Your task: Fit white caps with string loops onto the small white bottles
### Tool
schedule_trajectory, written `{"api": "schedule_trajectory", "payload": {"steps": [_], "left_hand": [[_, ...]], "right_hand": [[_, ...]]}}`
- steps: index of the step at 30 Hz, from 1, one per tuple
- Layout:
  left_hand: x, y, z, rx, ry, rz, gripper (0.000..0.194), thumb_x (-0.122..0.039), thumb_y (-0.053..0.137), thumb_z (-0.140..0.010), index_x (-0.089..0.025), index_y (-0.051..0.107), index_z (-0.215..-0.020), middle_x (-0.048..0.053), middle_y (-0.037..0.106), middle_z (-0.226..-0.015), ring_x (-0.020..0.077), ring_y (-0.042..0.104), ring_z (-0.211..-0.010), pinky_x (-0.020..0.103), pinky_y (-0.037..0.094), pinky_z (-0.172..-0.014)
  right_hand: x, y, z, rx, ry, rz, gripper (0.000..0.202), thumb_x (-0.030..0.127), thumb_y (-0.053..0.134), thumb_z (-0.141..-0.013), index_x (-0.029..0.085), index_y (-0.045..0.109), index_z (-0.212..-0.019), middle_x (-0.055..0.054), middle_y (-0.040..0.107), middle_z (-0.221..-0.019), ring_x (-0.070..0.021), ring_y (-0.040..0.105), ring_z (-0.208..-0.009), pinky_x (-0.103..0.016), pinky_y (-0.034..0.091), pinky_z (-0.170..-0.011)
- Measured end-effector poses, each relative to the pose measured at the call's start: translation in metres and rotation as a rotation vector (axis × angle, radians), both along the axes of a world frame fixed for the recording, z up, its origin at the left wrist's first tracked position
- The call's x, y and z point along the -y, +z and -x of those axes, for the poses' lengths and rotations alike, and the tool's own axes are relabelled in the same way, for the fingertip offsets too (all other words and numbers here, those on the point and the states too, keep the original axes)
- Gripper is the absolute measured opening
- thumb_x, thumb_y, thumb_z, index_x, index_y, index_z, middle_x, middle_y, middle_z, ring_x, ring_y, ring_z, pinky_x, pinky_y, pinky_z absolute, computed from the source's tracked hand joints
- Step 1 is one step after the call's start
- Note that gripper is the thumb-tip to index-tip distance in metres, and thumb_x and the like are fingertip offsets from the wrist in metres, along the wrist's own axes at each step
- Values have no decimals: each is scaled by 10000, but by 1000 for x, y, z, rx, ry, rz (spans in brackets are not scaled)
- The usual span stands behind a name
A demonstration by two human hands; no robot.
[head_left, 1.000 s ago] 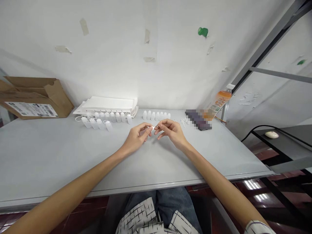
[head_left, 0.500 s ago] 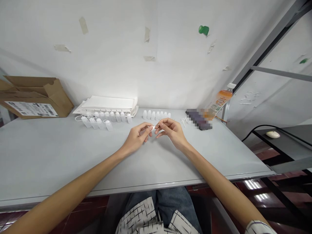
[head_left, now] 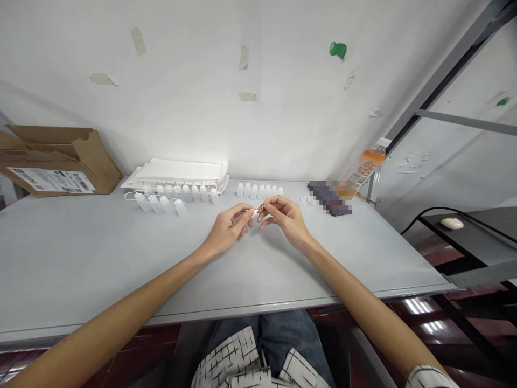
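Note:
Above the middle of the table, my left hand [head_left: 231, 226] is closed, with thumb and fingers pinching a small white plastic piece [head_left: 255, 212]. Mostly hidden by the fingertips, it could be a cap or a tip. Close beside it, my right hand [head_left: 283, 216] is closed in a pinch at the right end of this piece. Whatever lies between its thumb and forefinger is too small to make out. Behind the hands is a row of several small white squeeze bottles [head_left: 253, 192]. Further left stand several translucent bottles [head_left: 165, 205] with caps, some with loop straps.
Small white loose parts [head_left: 307, 202] lie right of my hands, next to a dark phone [head_left: 323, 195] and a bottle of orange drink [head_left: 369, 159]. A paper stack [head_left: 181, 171] and an open cardboard box [head_left: 60, 167] are at the back left. The wall bounds the table [head_left: 121, 258] behind.
Almost nothing differs. Both hands keep their pinch on the small white piece, with only a very slight shift of the fingertips.

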State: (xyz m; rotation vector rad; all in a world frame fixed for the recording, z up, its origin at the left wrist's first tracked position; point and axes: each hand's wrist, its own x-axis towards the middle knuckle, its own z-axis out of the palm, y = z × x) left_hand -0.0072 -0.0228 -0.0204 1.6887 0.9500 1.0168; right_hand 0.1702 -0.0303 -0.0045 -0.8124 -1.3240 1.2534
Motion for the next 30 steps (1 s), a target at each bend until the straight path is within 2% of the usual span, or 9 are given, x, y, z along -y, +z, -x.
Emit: {"api": "schedule_trajectory", "payload": {"steps": [30], "left_hand": [[0, 0, -2, 13, -14, -5, 325, -480, 494, -928, -189, 628, -988, -8, 594, -729, 59, 473, -476, 178, 385, -440]], "right_hand": [[0, 1, -1, -14, 0, -32, 278, 436, 699, -808, 172, 613, -817, -41, 659, -826, -160, 650, -696, -306, 570, -567]]}}
